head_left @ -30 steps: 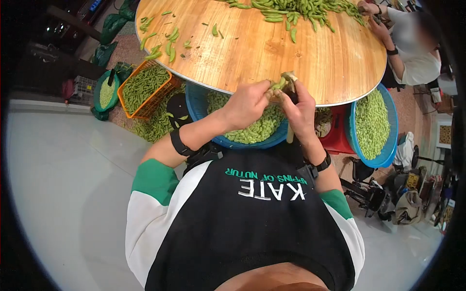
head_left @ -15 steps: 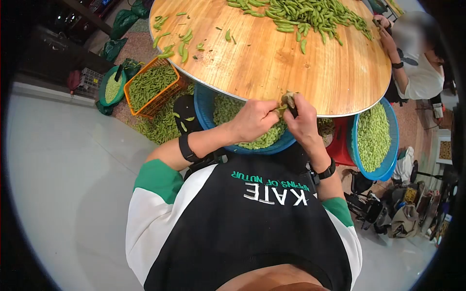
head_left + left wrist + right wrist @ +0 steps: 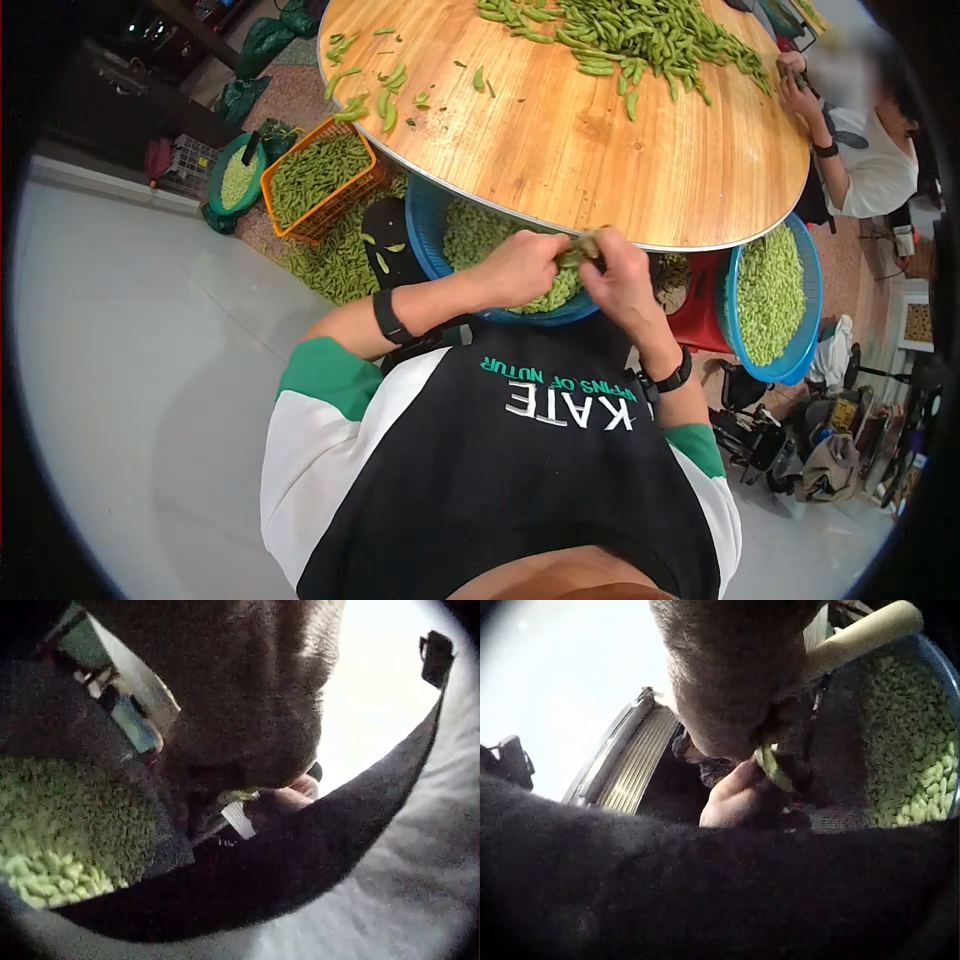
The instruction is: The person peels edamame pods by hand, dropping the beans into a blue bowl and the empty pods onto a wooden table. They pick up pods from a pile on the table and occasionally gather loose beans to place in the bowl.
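In the head view my left hand (image 3: 520,270) and right hand (image 3: 620,280) meet at the near table edge, above a blue basin (image 3: 425,235) of shelled green beans (image 3: 480,232). The left fingertips pinch a green bean pod (image 3: 772,766), which shows best in the right wrist view. My right hand has its fingers curled around a tool with a pale, round handle (image 3: 870,636); its working end is hidden by the fingers. On the wooden table (image 3: 520,150) lies a heap of unshelled pods (image 3: 640,45), with several loose pods (image 3: 385,100) at the left.
An orange crate (image 3: 345,193) of pods and a green basin (image 3: 220,190) stand on the left, near pods on the floor (image 3: 335,265). At right, a second blue basin (image 3: 812,290) of beans sits by a red stool (image 3: 700,315). Another person (image 3: 870,150) works across the table.
The head view has shifted, so table and basins appear lower and farther right. Both hands stay together; the pod between them is now mostly covered, and the pale handle no longer shows below the right hand.
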Tool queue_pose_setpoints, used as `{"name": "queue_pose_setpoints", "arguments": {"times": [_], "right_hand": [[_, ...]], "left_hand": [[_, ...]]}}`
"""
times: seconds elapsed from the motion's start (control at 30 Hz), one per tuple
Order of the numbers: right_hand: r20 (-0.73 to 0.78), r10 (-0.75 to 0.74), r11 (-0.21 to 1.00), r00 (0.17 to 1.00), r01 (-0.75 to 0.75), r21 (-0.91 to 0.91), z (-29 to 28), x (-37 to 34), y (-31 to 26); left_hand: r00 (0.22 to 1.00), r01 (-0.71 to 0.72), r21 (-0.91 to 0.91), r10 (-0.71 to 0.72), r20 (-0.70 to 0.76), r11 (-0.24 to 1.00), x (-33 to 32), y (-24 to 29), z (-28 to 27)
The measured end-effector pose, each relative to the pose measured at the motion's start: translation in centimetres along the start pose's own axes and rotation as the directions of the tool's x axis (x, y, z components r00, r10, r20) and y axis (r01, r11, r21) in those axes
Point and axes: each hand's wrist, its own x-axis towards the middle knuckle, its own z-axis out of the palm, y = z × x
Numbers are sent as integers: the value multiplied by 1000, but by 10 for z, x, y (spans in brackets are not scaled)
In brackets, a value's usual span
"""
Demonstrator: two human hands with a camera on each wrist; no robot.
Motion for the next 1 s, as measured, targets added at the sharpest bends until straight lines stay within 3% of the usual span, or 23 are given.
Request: {"name": "queue_pose_setpoints", "arguments": {"times": [0.03, 0.07, 0.1, 0.13, 0.17, 0.2, 0.27, 0.3, 0.37, 0.43, 0.47, 0.53, 0.6, 0.63, 0.7, 0.77, 0.8, 0.83, 0.87, 0.93, 0.97, 1.0], "right_hand": [[-13, 106, 994, 994, -106, -4, -3, -2, 4], [-11, 100, 995, 995, -100, -5, -5, -2, 6], [-34, 217, 974, 975, -214, 75, -7, -3, 6], [-47, 336, 932, 941, -325, 160, -7, -5, 5], [-84, 319, 940, 944, -305, 151, -4, -5, 6], [-86, 317, 941, 944, -302, 153, -3, -3, 4], [-28, 407, 867, 913, -377, 326, -1, 1, -3], [-34, 402, 869, 915, -370, 327, -4, 4, -5], [74, 505, 721, 860, -468, 511, -8, 6, -10], [105, 498, 696, 861, -469, 544, -5, 4, -6], [139, 489, 670, 861, -473, 573, -4, 3, -3], [79, 329, 795, 941, -321, 514, 4, 2, -12], [146, 179, 878, 973, -225, 423, 5, 3, -17], [192, 156, 905, 969, -218, 366, 9, 1, -11], [217, 164, 886, 962, -241, 396, 2, 2, -13], [219, 187, 874, 958, -264, 408, -4, 0, -11], [221, 251, 784, 943, -331, 524, -5, -1, -12], [230, 312, 673, 922, -385, 631, -6, -1, -12], [224, 315, 671, 922, -383, 635, -8, 0, -13], [331, 391, 561, 859, -508, 653, -12, 4, -12], [328, 389, 563, 861, -504, 655, -10, 6, -11], [362, 429, 438, 828, -541, 718, -6, 8, -10]], "left_hand": [[998, -56, 90, 57, -5, 994, -6, 0, -3], [993, -110, 180, 114, -9, 977, -9, 1, -4], [994, -108, 180, 112, -12, 978, -10, 7, -4], [970, -218, 186, 234, -67, 958, -13, 16, -5], [928, -326, 200, 354, -120, 924, -13, 21, -6], [927, -328, 203, 355, -119, 923, -11, 21, -5], [884, -375, 112, 392, -255, 920, -3, 21, -3], [881, -380, 118, 398, -255, 917, 1, 20, -8], [885, -416, 167, 440, -154, 894, 11, 14, -25], [815, -473, 295, 539, -211, 830, 31, 5, -45], [872, -378, 247, 433, -231, 892, 44, 3, -62], [817, -343, 362, 465, -340, 867, 81, -19, -85], [769, -380, 500, 566, -297, 778, 115, -45, -113], [747, -411, 574, 623, -234, 708, 122, -54, -128], [838, -290, 553, 486, -248, 782, 121, -76, -153], [836, -193, 655, 472, -281, 731, 111, -88, -179], [836, -200, 657, 477, -273, 727, 107, -92, -195], [900, 36, 754, 306, -310, 656, 107, -94, -210], [917, 258, 813, 133, -376, 521, 111, -96, -220], [924, 194, 855, 204, -324, 482, 133, -88, -221], [923, 136, 888, 270, -275, 439, 145, -82, -218], [911, 43, 864, 335, -241, 502, 158, -65, -209]]}}
